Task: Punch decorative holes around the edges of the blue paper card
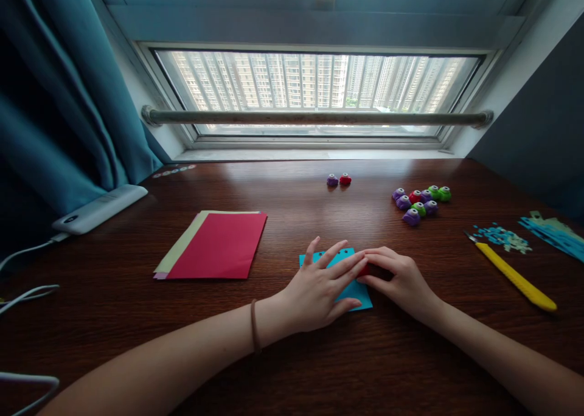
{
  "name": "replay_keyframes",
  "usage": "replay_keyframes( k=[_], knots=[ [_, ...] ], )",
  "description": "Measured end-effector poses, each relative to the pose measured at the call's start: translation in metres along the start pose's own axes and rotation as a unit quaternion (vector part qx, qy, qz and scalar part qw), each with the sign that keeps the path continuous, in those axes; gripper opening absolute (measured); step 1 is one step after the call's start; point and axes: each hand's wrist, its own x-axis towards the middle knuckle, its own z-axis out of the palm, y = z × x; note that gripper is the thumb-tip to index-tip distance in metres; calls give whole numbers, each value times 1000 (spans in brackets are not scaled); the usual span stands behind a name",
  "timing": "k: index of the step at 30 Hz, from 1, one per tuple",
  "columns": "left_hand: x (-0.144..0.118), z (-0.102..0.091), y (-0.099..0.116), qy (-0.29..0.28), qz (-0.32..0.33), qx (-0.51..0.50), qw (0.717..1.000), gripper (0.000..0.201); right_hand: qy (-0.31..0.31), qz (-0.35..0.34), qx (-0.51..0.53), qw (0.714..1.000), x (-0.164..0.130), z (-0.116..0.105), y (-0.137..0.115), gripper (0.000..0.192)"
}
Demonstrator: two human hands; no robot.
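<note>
A small sheet of blue paper (360,293) lies on the table in front of me, with a row of tiny punched shapes along its far edge. My left hand (319,285) rests flat over it, fingers spread, hiding much of the sheet. At the paper's right edge, my right hand (399,276) is closed around a small red craft punch (364,271), mostly covered by the fingers. The fingertips of both hands meet beside the punch.
Left of the hands lies a stack of coloured paper (219,246), red on top. Purple and red punches (338,180) stand farther back; several more punches (420,204) cluster right. Beyond my right hand are a yellow craft knife (515,276), paper bits (504,238), blue strips (554,236). A white power strip (100,209) sits far left.
</note>
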Motion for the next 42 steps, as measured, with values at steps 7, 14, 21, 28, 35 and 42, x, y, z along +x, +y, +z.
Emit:
replay_keyframes(
  k=[7,14,21,28,35,42],
  knots=[
    [0,-1,0,-6,16,-4,1000,60,1,-3,13,1000,0,0,-1,18],
    [-1,-3,0,-45,62,-46,996,67,-6,4,15,1000,0,0,-2,23],
    [-1,-5,1,-64,43,-95,993,66,12,-26,-39,999,-2,1,-5,36],
    [-1,-5,2,-45,10,-112,993,66,-2,-165,-212,963,-7,-1,-25,24],
    [0,-6,4,-45,6,-99,994,62,-19,-163,-202,965,-6,2,-27,24],
    [2,-11,8,-37,-6,-94,995,52,26,-11,-22,999,21,-8,-21,20]
  ],
)
